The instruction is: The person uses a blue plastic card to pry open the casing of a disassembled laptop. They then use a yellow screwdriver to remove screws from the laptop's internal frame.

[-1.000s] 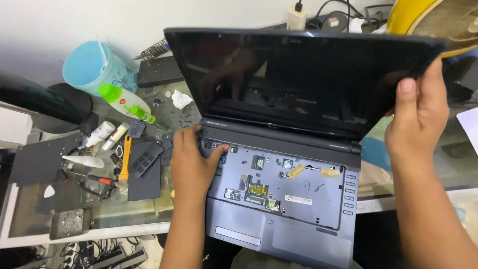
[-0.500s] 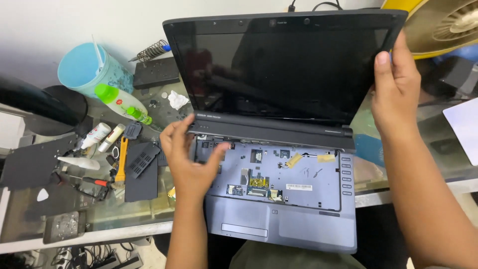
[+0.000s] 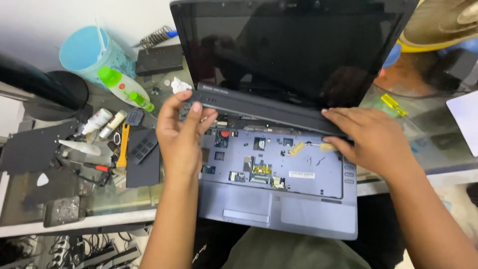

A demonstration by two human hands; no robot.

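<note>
both hands grip the laptop's dark hinge strip (image 3: 259, 107): left hand (image 3: 181, 132) pinching, right hand (image 3: 371, 139) pressing flat.

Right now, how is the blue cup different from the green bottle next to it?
The blue cup stands upright with its mouth open, while the green bottle lies tilted on its side and is closed with a cap. The cup is wide and light blue; the bottle is slimmer, clear with bright green ends. A thin stick pokes out of the cup; nothing sticks out of the bottle. Both sit on the glass table left of the laptop.
</note>
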